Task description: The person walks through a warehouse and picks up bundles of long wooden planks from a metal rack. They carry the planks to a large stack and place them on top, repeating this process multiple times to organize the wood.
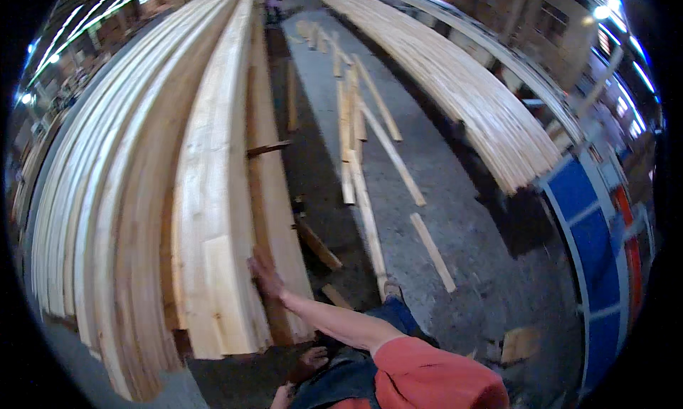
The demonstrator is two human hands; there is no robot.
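My right hand (267, 275) reaches across from the red sleeve and lies with its fingers stretched out against the right side of a stack of pale wooden boards (213, 167). A shorter board (226, 295) lies on top at the stack's near end. Low in front of my body is my left hand (308, 363), close to my dark apron (341, 384). Its fingers are dim and blurred, and nothing can be made out in them.
More long boards (121, 195) are piled to the left. Loose wood strips (388, 153) lie scattered on the grey floor. Another long stack (455, 74) runs along the right, near a blue panelled frame (590, 259). A wood piece (520, 345) lies at lower right.
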